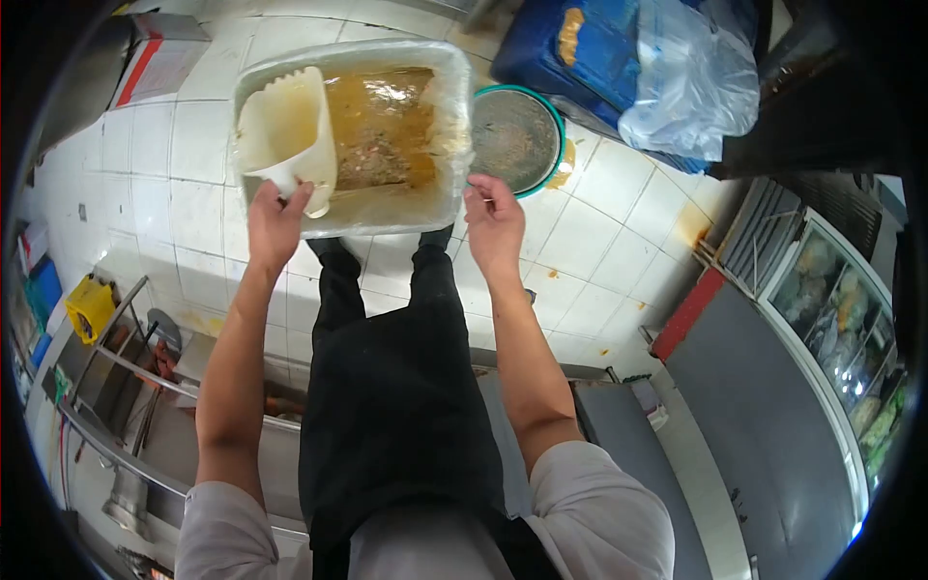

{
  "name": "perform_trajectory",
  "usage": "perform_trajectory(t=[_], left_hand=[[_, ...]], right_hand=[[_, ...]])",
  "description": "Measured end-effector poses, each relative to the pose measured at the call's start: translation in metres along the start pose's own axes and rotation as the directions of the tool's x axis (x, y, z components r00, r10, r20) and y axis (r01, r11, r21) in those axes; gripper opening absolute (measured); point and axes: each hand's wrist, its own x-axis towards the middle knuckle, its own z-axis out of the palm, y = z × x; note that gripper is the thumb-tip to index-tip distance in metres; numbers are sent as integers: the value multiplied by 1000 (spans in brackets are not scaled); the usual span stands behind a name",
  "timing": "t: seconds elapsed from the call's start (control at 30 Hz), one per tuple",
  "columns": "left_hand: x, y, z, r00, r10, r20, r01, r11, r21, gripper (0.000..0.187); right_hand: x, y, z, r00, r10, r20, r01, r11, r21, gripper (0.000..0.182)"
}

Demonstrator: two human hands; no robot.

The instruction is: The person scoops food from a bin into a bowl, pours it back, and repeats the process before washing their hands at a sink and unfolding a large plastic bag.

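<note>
A plastic-lined rectangular tub (447, 208) holds brownish-yellow liquid with a clump of minced-looking bits in it. Over its left part is a cream-coloured scoop (285, 121), its wide end pointing away from me. My left hand (277, 220) has its fingers wrapped round the scoop's handle. At the tub's near right corner is my right hand (495, 217), fingers curled together by the edge of the clear liner; whatever they pinch is too small to make out.
A round green-rimmed container (517, 140) stands right of the tub. Beyond it is a blue barrel (580, 63) with a translucent bag (686, 87). A metal rail (145, 362) runs at the left. A glass-topped cabinet (836, 319) stands at the right. The floor is white tile.
</note>
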Motion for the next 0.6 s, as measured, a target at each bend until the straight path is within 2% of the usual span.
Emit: perform_trajectory(t=[0.07,0.13,0.17,0.27,0.3,0.33,0.4,0.43,0.5,0.6], left_hand=[[-1,-2,0,999,35,-16,-35,999,0,29],[-3,11,-4,994,-80,68,80,997,5,30],[-5,10,-1,999,13,38,-13,1000,-10,30],[-11,16,10,993,-62,103,58,997,44,26],[-13,17,14,994,64,90,-60,997,-39,24],[-15,16,19,980,187,65,-179,977,-118,22],[-10,9,27,959,280,37,-269,946,-182,20],[-7,6,31,956,286,59,-271,944,-187,21],[-1,5,32,947,304,104,-279,939,-203,21],[4,7,20,919,327,218,-274,931,-243,21]], right_hand=[[-10,-19,30,990,-17,137,24,999,-44,19],[-15,-33,62,943,-77,325,95,995,-42,27],[-15,-45,79,920,-72,385,117,989,-93,33],[9,-51,121,833,3,553,176,947,-270,55],[13,-57,134,796,39,604,204,923,-328,62],[12,-62,141,825,99,557,160,904,-398,62],[9,-84,152,870,206,448,73,844,-531,65],[9,-73,160,923,147,355,50,870,-491,69],[23,-53,171,956,119,267,10,899,-438,73],[34,-65,177,916,297,271,-256,950,-178,71]])
